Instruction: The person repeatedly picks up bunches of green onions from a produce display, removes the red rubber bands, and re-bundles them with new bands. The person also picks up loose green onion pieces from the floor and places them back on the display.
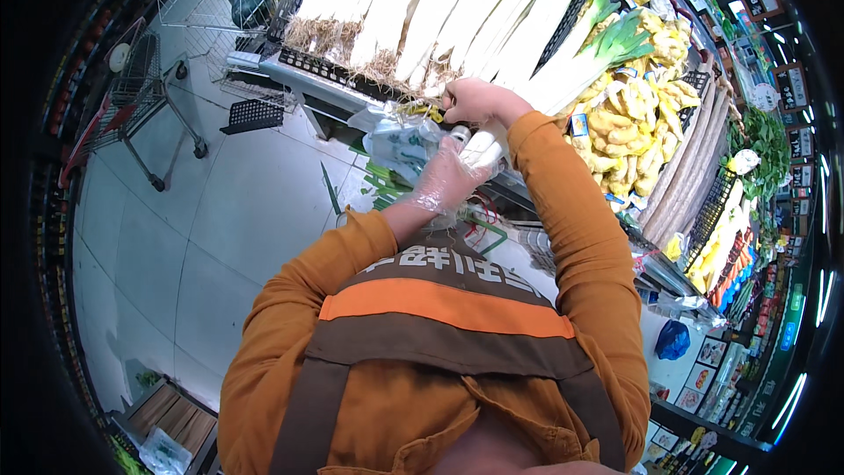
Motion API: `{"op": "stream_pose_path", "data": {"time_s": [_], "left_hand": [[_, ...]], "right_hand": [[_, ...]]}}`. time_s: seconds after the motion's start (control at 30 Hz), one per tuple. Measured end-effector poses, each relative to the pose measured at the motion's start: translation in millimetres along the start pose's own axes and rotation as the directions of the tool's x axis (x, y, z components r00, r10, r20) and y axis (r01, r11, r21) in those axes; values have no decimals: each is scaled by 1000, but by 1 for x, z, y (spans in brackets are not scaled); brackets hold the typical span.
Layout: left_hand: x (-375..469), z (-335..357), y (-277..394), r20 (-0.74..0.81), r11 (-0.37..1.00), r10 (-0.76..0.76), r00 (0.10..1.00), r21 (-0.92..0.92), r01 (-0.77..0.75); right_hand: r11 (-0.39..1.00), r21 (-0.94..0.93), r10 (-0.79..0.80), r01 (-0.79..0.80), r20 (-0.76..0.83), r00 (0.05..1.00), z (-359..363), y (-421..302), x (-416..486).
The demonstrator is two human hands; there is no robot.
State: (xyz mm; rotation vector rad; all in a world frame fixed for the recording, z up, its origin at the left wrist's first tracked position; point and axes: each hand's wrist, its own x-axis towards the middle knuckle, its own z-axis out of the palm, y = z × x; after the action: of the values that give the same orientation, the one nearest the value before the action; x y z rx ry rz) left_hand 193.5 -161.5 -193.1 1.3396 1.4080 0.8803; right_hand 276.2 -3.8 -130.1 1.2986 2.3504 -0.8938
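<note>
My left hand (pixel 445 175), in a clear plastic glove, is closed around a bundle of white scallion-like stalks (pixel 484 150) in front of the display stand. My bare right hand (pixel 480 100) is just above it, at the front edge of the leek crate, with its fingers curled. Whether the right fingers hold anything is hidden. Just left of them is a small yellow item (pixel 434 113), too unclear to name. A small silvery cylinder (pixel 461 133) shows between my hands. Clear plastic bags (pixel 399 142) with green print hang at the stand's edge beside my left hand.
Large leeks (pixel 422 20) fill a black crate ahead. Ginger (pixel 623 122) and long brown roots (pixel 686 158) lie to the right. Green leaves (pixel 382 186) show below the stand. A shopping cart (pixel 132 92) and a black plastic crate (pixel 254 116) are on the tiled floor at left.
</note>
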Motion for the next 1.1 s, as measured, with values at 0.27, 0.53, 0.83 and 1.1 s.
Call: {"op": "stream_pose_path", "data": {"time_s": [0.27,0.53,0.83,1.1], "left_hand": [[-5,1,15,205,813,-177,963,-520,260],[-7,-15,38,555,508,-236,798,-629,588],[-7,-3,37,597,517,-236,767,-591,619],[-9,2,36,553,450,-368,748,-598,663]], "right_hand": [[985,114,-54,125,-489,871,-7,10,-47],[607,794,594,-18,-438,675,115,57,-144],[-103,842,364,530,-464,807,209,63,-91],[-363,786,370,501,-372,851,202,73,-81]]}}
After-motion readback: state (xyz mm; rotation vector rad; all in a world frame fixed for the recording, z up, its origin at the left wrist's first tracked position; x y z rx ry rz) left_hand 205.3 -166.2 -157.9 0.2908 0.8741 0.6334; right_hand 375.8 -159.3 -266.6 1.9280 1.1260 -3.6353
